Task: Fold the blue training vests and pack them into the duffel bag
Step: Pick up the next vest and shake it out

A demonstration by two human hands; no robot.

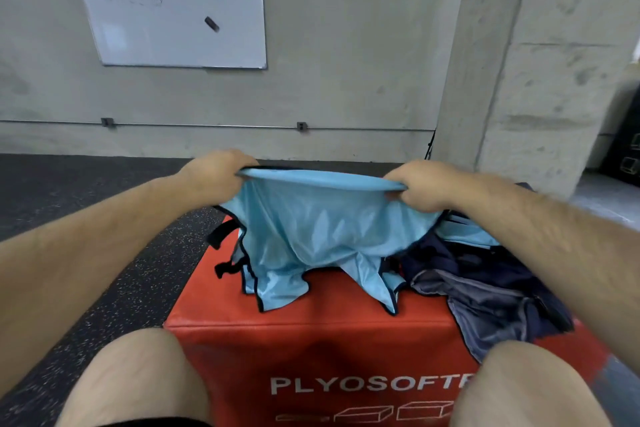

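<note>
A light blue training vest point(322, 229) with dark trim hangs stretched above the red plyo box point(311, 336). My left hand point(216, 173) grips its upper edge on the left, and my right hand point(420, 185) grips the same edge on the right. The vest's lower corners trail on the box top. More light blue fabric point(467, 234) lies behind my right forearm. A dark navy duffel bag point(485, 295) with a grey lining lies slumped on the right side of the box, partly under my right arm.
Black straps point(225, 253) hang off the box's left edge. Speckled black rubber floor point(69, 191) surrounds the box. A concrete wall with a whiteboard point(169, 3) stands ahead, a concrete pillar point(540, 62) to the right. My bare knees frame the box's front.
</note>
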